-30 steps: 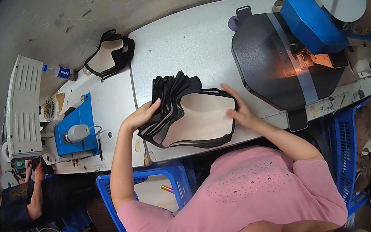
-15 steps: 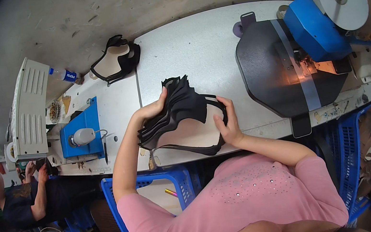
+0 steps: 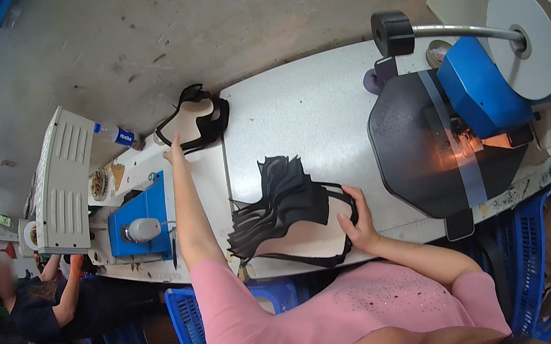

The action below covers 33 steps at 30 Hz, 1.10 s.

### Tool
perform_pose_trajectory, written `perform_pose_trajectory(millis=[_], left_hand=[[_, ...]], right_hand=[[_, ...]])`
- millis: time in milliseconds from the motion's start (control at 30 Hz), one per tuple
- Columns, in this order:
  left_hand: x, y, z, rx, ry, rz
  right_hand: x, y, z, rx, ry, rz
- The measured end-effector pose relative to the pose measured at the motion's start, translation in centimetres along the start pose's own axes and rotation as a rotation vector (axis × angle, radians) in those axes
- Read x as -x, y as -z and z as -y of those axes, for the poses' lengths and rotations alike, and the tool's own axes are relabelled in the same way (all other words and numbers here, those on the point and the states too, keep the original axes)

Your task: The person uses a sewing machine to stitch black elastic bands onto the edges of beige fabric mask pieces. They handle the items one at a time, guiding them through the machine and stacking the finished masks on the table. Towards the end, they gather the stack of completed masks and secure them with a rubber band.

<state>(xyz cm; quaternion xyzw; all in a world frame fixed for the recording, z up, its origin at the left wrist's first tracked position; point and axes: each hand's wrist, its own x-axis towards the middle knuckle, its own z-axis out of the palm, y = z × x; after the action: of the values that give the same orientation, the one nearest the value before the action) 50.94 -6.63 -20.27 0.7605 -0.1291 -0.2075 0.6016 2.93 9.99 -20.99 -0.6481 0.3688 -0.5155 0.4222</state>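
A fanned stack of black shoe uppers (image 3: 274,208), beige on the inner face, lies near the table's front edge. At its right end my right hand (image 3: 363,224) grips it, thumb on top and fingers round the outer edge. My left arm stretches to the far left, where a second, smaller bundle of black and beige shoe uppers (image 3: 190,122) rests near the wall. Beside that bundle's near left edge is my left hand (image 3: 174,150), its visible fingers stretched out; whether it touches the bundle is unclear.
To the right stands a blue machine (image 3: 482,85) with a lit working area, a dark plate (image 3: 408,144) and a white reel (image 3: 520,32). Another blue machine (image 3: 139,222) and a bottle (image 3: 117,135) are at left. A co-worker (image 3: 36,296) sits beyond. Blue baskets (image 3: 188,323) stand below the table.
My left hand has let go of the near stack and moved away to the far bundle. The near stack now lies fanned on the table, still held by my right hand. The view has tilted upward.
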Motion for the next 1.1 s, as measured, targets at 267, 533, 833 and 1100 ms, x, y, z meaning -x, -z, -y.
perform_pose_trajectory(millis=[267, 533, 833, 1100], left_hand=[[-1.7, 1.4, 0.3, -0.104, -0.172, 0.281], [1.1, -0.2, 1.0, -0.055, -0.112, 0.294], [6.8, -0.7, -1.0, 0.238, 0.075, 0.490], [13.4, 3.0, -9.2, 0.332, -0.334, 0.419]], right_hand=[[0.1, 0.0, -0.1, -0.018, -0.029, 0.021], [0.0, 0.2, 0.2, -0.018, -0.042, 0.005], [-0.3, 0.1, 0.0, -0.007, -0.035, 0.003], [-0.3, -0.7, -0.1, -0.025, -0.010, -0.012]])
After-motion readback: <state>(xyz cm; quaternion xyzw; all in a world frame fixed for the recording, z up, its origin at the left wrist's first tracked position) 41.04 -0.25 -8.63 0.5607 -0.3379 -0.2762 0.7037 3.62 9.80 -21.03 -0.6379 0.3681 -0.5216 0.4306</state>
